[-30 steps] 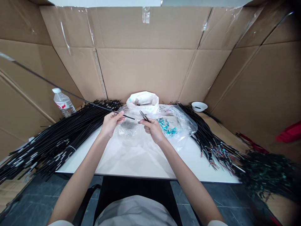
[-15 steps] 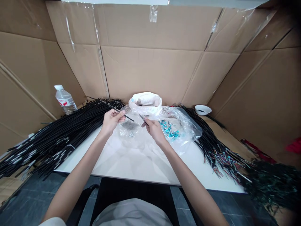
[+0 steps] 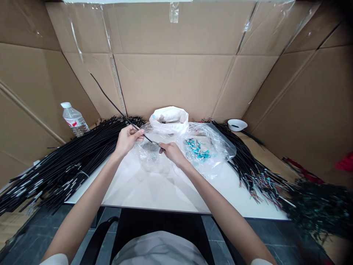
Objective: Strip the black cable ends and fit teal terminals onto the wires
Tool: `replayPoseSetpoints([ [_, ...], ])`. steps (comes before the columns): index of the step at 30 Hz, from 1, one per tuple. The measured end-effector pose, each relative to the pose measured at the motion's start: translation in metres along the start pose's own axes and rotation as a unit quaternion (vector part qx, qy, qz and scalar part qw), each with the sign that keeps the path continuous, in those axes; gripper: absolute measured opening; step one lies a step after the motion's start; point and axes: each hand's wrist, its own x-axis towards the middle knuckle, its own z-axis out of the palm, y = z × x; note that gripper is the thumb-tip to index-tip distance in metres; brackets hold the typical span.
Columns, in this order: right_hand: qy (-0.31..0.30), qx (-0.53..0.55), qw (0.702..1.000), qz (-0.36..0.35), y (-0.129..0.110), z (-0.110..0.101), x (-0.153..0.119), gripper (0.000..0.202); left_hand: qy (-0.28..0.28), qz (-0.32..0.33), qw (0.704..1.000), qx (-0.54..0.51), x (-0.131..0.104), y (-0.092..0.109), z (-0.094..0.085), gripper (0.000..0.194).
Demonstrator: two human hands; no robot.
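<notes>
A thin black cable (image 3: pixel 110 100) runs through the closed fingers of my left hand (image 3: pixel 128 140), its far end rising up and to the left. My right hand (image 3: pixel 171 151) is closed on a small metal tool, seemingly tweezers (image 3: pixel 156 144), which meets the cable's near end. Exactly how the tool touches the cable end is too small to tell. Below and behind the hands lies a clear plastic bag (image 3: pixel 149 156) with small metal parts. Small teal parts (image 3: pixel 197 148) lie on clear plastic to the right of my right hand.
Black cables (image 3: pixel 68 154) are heaped at left, beside a water bottle (image 3: pixel 75 119). More cables (image 3: pixel 242 158) with bare coloured wires lie at right, near a white bowl (image 3: pixel 237 125). A white bag (image 3: pixel 169 119) stands against the cardboard wall (image 3: pixel 176 81).
My right hand has moved left and slightly down, bringing the tool to the cable end. The cable's far end has swung up. My left hand has shifted slightly left.
</notes>
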Motion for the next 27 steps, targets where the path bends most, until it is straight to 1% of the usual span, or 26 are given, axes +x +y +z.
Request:
replayPoseSetpoints([
  [4,0.014,0.017,0.999,0.037,-0.004,0.005,0.001,0.039,-0.005,0.007,1.0,0.012,0.0,0.0,0.003,0.038],
  [8,-0.007,0.064,0.993,0.094,-0.009,0.009,0.001,0.036,-0.003,0.014,0.999,0.028,-0.001,-0.003,0.006,0.033],
  [12,-0.041,0.131,0.977,0.163,-0.011,0.013,0.007,0.034,0.004,0.024,0.998,0.056,0.002,-0.004,0.008,0.023],
  [15,-0.042,0.183,0.96,0.207,-0.011,0.017,0.021,0.031,0.008,0.031,0.996,0.084,0.01,-0.001,0.011,0.018],
  [19,-0.006,0.233,0.939,0.254,-0.011,0.024,0.045,0.02,0.01,0.034,0.991,0.128,0.028,0.001,0.016,0.019],
  [23,0.042,0.271,0.922,0.274,-0.009,0.031,0.061,0.039,0.007,0.03,0.985,0.171,0.045,-0.004,0.024,0.021],
  [27,0.082,0.301,0.908,0.279,-0.003,0.037,0.064,0.039,-0.013,0.03,0.976,0.214,0.056,-0.011,0.032,0.027],
])
